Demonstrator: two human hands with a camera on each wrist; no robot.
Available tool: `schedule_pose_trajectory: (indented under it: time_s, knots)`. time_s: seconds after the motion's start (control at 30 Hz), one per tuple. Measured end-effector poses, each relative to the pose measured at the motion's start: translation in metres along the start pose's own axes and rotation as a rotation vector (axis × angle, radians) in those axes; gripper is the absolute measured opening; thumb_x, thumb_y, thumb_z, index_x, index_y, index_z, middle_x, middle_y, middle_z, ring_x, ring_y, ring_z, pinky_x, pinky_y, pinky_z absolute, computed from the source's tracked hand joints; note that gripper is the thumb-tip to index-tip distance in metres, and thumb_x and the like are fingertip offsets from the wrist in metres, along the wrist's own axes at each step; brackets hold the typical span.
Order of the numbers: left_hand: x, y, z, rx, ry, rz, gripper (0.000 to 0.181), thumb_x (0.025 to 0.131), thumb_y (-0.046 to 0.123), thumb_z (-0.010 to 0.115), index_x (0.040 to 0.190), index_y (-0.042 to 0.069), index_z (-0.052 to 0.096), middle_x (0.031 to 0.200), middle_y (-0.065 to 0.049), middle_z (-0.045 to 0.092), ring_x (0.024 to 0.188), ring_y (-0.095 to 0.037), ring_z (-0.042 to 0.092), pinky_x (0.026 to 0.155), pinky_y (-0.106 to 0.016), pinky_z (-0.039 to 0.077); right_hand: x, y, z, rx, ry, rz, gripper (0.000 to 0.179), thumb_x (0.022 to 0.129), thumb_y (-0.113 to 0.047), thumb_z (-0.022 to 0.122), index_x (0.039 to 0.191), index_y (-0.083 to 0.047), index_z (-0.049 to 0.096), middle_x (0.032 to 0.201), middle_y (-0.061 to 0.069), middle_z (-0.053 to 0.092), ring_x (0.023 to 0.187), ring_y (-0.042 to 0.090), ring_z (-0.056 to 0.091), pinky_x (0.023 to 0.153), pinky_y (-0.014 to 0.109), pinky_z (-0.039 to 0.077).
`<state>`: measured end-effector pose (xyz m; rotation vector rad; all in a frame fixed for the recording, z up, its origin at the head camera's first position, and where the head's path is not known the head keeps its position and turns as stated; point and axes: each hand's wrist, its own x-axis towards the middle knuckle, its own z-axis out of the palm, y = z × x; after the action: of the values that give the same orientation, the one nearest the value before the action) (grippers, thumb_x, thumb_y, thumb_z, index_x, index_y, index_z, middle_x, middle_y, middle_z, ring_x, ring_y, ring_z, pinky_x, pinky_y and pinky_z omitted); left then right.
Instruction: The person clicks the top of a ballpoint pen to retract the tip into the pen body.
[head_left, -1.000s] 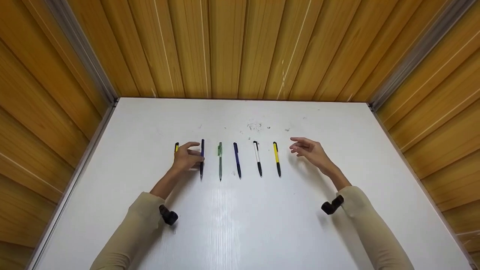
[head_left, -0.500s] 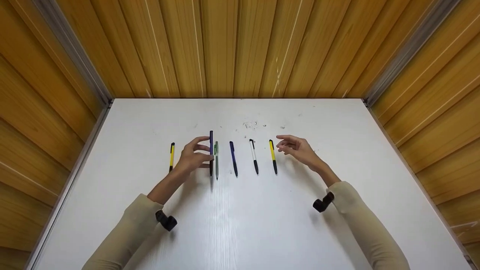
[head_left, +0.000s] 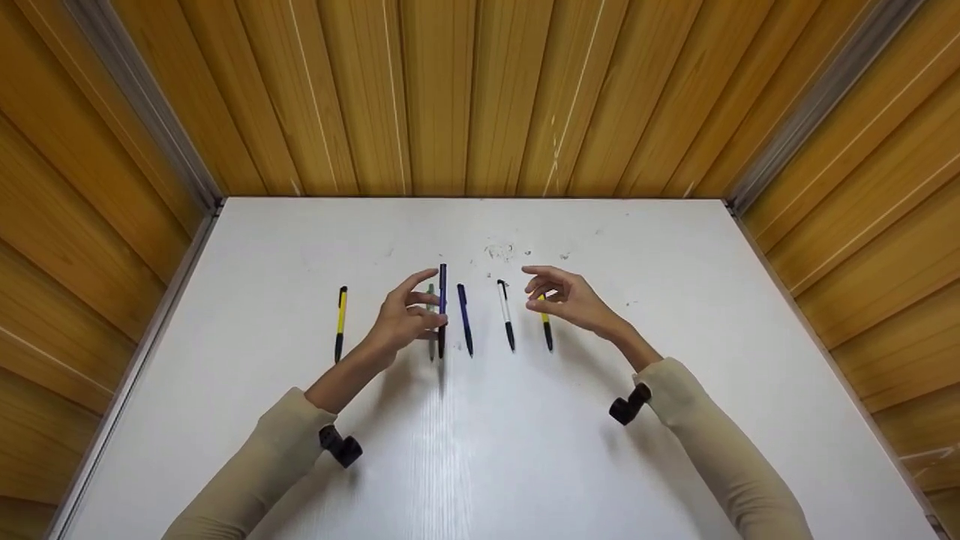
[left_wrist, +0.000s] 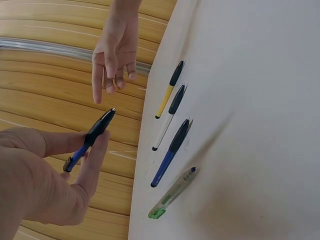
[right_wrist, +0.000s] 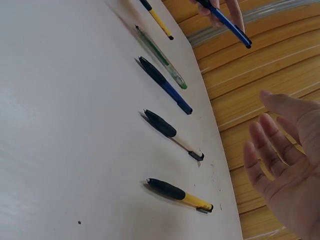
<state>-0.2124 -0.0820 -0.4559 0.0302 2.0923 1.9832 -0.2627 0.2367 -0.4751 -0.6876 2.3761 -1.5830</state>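
Note:
My left hand [head_left: 405, 319] pinches a blue pen [head_left: 442, 300] with a black grip between thumb and fingers, raised over the table. Below it in the head view lies a clear green pen [head_left: 431, 349], partly covered by the fingers. A second blue pen [head_left: 465, 319] lies just to its right. My right hand [head_left: 574, 300] hovers with fingers loosely bent, holding nothing, as the right wrist view shows too. It overlaps a yellow pen [head_left: 547, 334] in the head view. Left of that yellow pen is a white pen [head_left: 507, 319] with a black grip.
Another yellow pen [head_left: 341, 322] lies alone at the left of the row. The white table [head_left: 480, 450] has dark smudges [head_left: 499, 251] toward the back. Wood-look panels [head_left: 442, 97] rise behind it and at both sides.
My left hand has lifted the blue pen and carried it rightward, across the green pen. My right hand has moved left, from beside the right-hand yellow pen to above it.

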Motion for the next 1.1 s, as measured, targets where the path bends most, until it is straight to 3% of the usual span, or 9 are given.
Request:
schedule_pose_trajectory:
  time_s: [0.33, 0.57, 0.73, 0.97, 1.1]
  knots:
    - [0.007, 0.002, 0.011, -0.024, -0.059, 0.012, 0.079, 0.085, -0.013, 0.071, 0.152, 0.020, 0.047, 0.123, -0.021, 0.063, 0.090, -0.018, 0.072, 0.077, -0.040, 0.067, 0.011, -0.012, 0.011, 0.018, -0.031, -0.062, 0.076, 0.088, 0.002, 0.076, 0.154, -0.002, 0.040, 0.127, 0.029, 0.057, 0.115, 0.050, 0.056, 0.085, 0.022, 0.057]
    - [0.009, 0.003, 0.014, -0.052, -0.051, 0.011, 0.076, 0.085, -0.014, 0.071, 0.150, 0.019, 0.050, 0.125, -0.025, 0.062, 0.093, -0.022, 0.072, 0.078, -0.041, 0.067, 0.016, -0.014, 0.018, -0.037, -0.043, -0.072, 0.080, 0.086, -0.004, 0.081, 0.155, -0.005, 0.040, 0.127, 0.028, 0.057, 0.116, 0.043, 0.059, 0.088, 0.025, 0.057]
    - [0.011, 0.003, 0.016, -0.092, -0.053, 0.015, 0.075, 0.085, -0.014, 0.071, 0.150, 0.017, 0.049, 0.124, -0.025, 0.062, 0.100, -0.033, 0.072, 0.079, -0.042, 0.067, 0.018, -0.016, 0.023, -0.069, -0.034, -0.072, 0.083, 0.084, -0.005, 0.083, 0.155, -0.005, 0.041, 0.128, 0.025, 0.057, 0.116, 0.038, 0.060, 0.092, 0.034, 0.057]
    - [0.009, 0.006, 0.017, -0.099, -0.059, 0.019, 0.074, 0.085, -0.013, 0.072, 0.150, 0.016, 0.050, 0.114, -0.018, 0.067, 0.093, -0.024, 0.073, 0.079, -0.042, 0.067, 0.022, -0.020, 0.030, -0.056, -0.024, -0.090, 0.094, 0.080, 0.005, 0.083, 0.158, -0.001, 0.031, 0.133, 0.031, 0.052, 0.122, 0.050, 0.054, 0.097, 0.058, 0.052]
    - [0.008, 0.008, 0.018, -0.094, -0.074, 0.034, 0.073, 0.086, -0.012, 0.072, 0.150, 0.015, 0.049, 0.111, -0.016, 0.067, 0.091, -0.023, 0.074, 0.080, -0.043, 0.067, 0.021, -0.028, 0.037, -0.049, -0.028, -0.095, 0.096, 0.079, 0.007, 0.082, 0.158, 0.002, 0.029, 0.136, 0.033, 0.049, 0.125, 0.054, 0.050, 0.101, 0.065, 0.048]
